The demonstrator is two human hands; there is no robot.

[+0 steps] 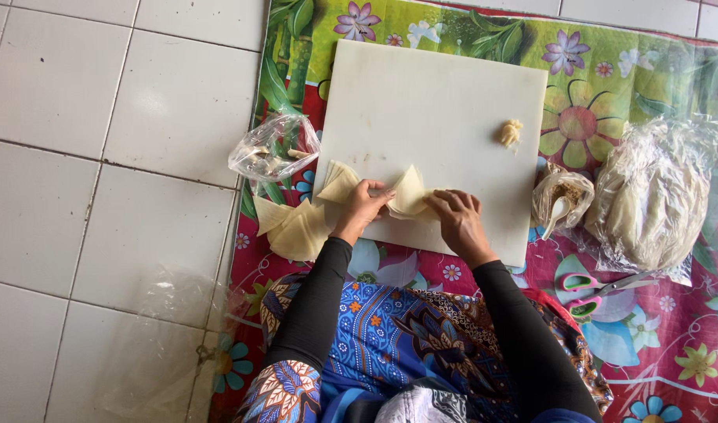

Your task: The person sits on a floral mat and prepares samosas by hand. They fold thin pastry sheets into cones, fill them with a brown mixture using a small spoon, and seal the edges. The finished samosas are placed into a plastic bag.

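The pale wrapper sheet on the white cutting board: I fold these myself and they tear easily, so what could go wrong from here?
1. Both the left hand and right hand pinch the thin wrapper sheet near the cutting board edge; it might tear or slide off.
2. The spare wrappers hang off the board onto the floral mat and may pick up dirt.

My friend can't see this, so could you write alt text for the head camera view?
Seen from above, a person's left hand and right hand fold a pale triangular pastry wrapper on a white cutting board laid on a flowered mat. More wrappers, plastic bags and pink-handled scissors lie around.
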